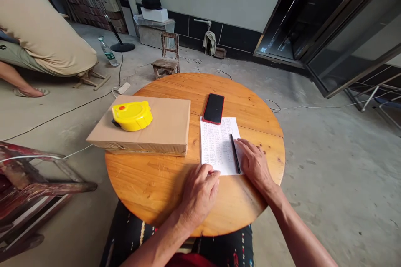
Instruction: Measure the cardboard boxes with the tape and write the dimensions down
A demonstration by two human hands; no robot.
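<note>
A round wooden table (163, 179) stands in front of me. A white sheet of paper (216, 144) with rows of small writing lies on it, and a black pen (234, 153) rests on the sheet's right side. My left hand (199, 194) lies at the paper's lower edge with its fingers curled, the fingertips touching the sheet. Resting flat beside the pen is my right hand (254, 163), fingers stretched out along the paper's right edge. A dark phone in a red case (214, 108) lies just beyond the paper.
A flat cardboard box (169, 127) with a yellow tape measure (132, 115) on top covers the table's left part. A small wooden stool (166, 56), a water bottle (108, 51), floor cables and a red frame (28, 183) surround the table. A person (37, 29) sits at the far left.
</note>
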